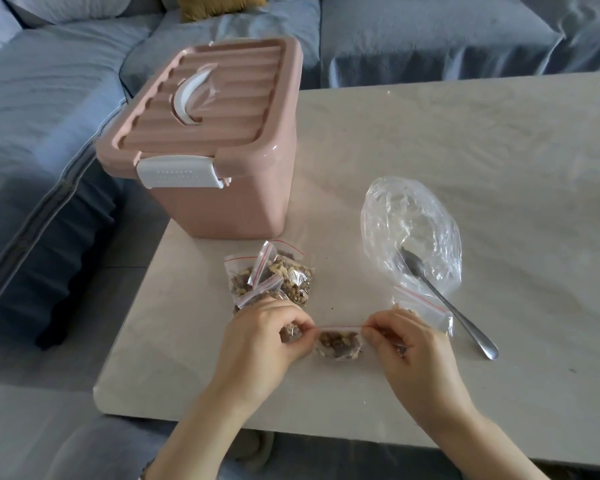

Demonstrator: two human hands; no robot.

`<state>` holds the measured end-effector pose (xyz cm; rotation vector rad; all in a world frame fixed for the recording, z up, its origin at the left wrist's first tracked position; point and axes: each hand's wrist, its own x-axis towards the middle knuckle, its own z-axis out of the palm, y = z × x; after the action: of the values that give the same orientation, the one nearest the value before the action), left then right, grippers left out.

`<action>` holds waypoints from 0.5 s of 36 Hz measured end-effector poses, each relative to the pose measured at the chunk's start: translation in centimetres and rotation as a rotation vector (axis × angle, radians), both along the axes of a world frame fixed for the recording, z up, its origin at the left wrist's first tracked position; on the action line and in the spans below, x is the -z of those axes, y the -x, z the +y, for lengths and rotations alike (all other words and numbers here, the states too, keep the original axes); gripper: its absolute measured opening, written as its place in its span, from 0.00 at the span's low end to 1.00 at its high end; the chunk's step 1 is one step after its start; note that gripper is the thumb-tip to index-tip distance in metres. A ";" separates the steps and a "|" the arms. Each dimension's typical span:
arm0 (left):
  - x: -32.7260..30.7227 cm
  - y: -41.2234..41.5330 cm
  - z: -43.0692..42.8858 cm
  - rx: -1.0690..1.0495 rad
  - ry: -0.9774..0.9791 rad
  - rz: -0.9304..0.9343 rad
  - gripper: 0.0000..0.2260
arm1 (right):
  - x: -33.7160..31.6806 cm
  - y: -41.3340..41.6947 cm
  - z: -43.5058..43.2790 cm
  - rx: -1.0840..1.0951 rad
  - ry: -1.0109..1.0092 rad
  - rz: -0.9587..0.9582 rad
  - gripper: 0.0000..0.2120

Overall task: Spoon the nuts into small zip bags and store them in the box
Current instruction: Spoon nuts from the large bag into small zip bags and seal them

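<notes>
clear zip bag (338, 342) | left hand (264, 344), right hand (409, 344): each grip pinching its seal | corners hidden

A pale beige rectangular table with a faintly marbled top (482, 150) fills the right and near part of the scene; its near-left corner is rounded. A blue-grey fabric-covered sofa (42, 109) runs along the left side and turns across the far side behind the table, its cover lying in soft wrinkles. On the left a darker blue pleated skirt (73, 244) hangs from the seat edge down to a strip of grey floor (136, 244) between sofa and table. At the far edge a mustard-yellow cushion (219, 6) rests on the sofa, with a pale blue-grey pillow (70, 5) to its left. The light is soft and even.
</notes>
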<state>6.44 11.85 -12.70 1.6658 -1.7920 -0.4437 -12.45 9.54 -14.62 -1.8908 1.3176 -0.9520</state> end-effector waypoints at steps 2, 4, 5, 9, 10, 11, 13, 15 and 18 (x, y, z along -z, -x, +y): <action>0.1 -0.2 0.2 -0.034 -0.005 -0.019 0.09 | 0.0 0.0 0.1 -0.009 -0.011 0.019 0.06; 0.1 -0.4 0.4 -0.051 0.008 -0.071 0.12 | -0.2 -0.1 0.0 -0.041 -0.030 0.030 0.07; 0.1 -0.4 0.3 -0.059 0.022 -0.097 0.11 | -0.5 -0.2 -0.2 -0.072 -0.045 0.039 0.08; -0.5 0.3 0.1 -0.028 0.074 -0.114 0.06 | -1.1 -0.8 -1.1 -0.221 -0.068 0.160 0.09; -0.6 0.5 -0.1 -0.018 0.080 -0.121 0.07 | -1.1 -1.0 -1.4 -0.226 -0.063 0.169 0.08; -0.7 0.5 -0.2 -0.029 0.080 -0.112 0.07 | -1.2 -1.2 -1.7 -0.202 -0.058 0.159 0.08; -0.4 -0.3 -0.6 -0.122 0.075 -0.079 0.06 | -1.5 -1.2 -2.6 -0.079 -0.069 0.111 0.07; -0.1 -1.4 -1.0 -0.272 0.060 -0.152 0.07 | -1.9 -0.9 -3.6 0.052 -0.141 0.075 0.07; 0.4 -2.7 -1.2 -0.441 -0.005 -0.246 0.11 | -1.7 0.0 -4.8 0.161 -0.254 0.129 0.07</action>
<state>9.15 10.69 -13.12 2.1204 -1.5163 -0.0485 -12.46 4.75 -12.96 -1.6944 1.6060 -0.7098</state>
